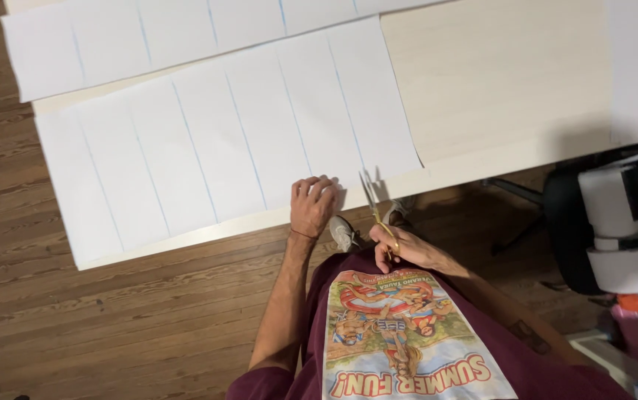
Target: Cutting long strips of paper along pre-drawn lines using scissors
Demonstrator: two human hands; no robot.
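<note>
No packages, labels, signs or screens in view. Nearest printed matter: a rectangular graphic panel [408, 341] on the maroon shirt, just below the right hand [400, 248]; red, blue, yellow on white.

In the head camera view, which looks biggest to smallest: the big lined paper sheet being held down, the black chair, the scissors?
1. Lined paper sheet, under the left hand.
2. Black chair, partly cut off at the frame edge.
3. Scissors in the right hand, plainly smallest.
</note>
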